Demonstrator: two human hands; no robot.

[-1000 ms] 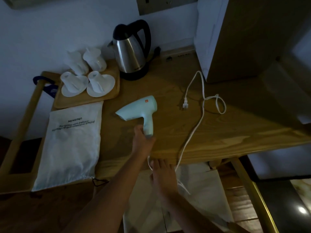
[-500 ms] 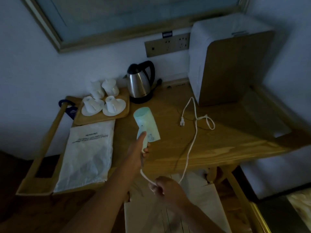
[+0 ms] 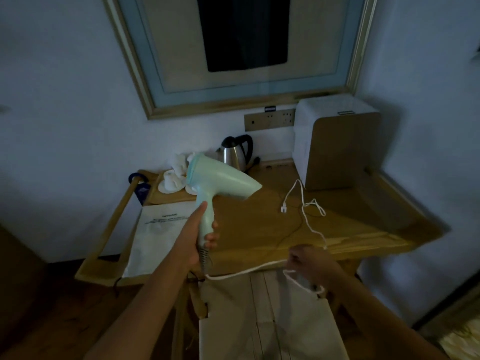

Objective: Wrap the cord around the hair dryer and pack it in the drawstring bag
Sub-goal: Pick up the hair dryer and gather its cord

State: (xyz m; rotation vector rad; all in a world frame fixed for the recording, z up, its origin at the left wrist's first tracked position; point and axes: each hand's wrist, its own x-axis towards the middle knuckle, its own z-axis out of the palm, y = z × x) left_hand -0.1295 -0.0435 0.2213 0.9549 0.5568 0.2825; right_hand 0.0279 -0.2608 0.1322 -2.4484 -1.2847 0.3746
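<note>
- Your left hand (image 3: 193,245) grips the hair dryer (image 3: 220,181) by its handle, fingers (image 3: 211,239) curled shut around it; the dryer is lifted clear of the table (image 3: 363,229), nozzle pointing right.
- Your right hand (image 3: 309,263) is closed on the cord (image 3: 246,271) below the table's front edge. The cord runs nearly taut from the base of the handle to that hand. A short loop hangs under the hand.
- The remaining cord trails up over the table edge; the plug (image 3: 283,208) lies flat near a loose tangle (image 3: 315,207).
- Suggested: keep the dryer steady and let the right hand carry the cord round the handle, starting just above the strain relief. Lay turns side by side, snug, not tight.
- Risk: the tangle may knot as it drags over the edge. Feed slowly and shake it loose first.
- The drawstring bag (image 3: 161,237) lies flat at the table's left, mouth toward you. Nothing is packed yet.
- Keep the plug end free for tucking under the last turn.
</note>
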